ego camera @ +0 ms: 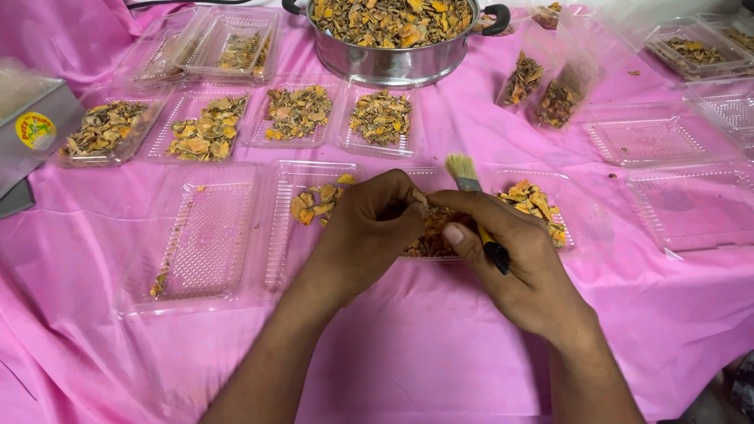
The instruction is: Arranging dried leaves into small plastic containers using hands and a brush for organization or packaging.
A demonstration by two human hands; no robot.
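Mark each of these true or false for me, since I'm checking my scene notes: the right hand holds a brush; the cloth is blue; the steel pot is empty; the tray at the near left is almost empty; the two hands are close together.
1. The right hand holds a brush. True.
2. The cloth is blue. False: it is pink.
3. The steel pot is empty. False: it is heaped with dried yellow-brown pieces.
4. The clear tray at the near left is almost empty. True: only a few bits lie in it.
5. The left hand and the right hand are close together. True: they meet over a tray of pieces.
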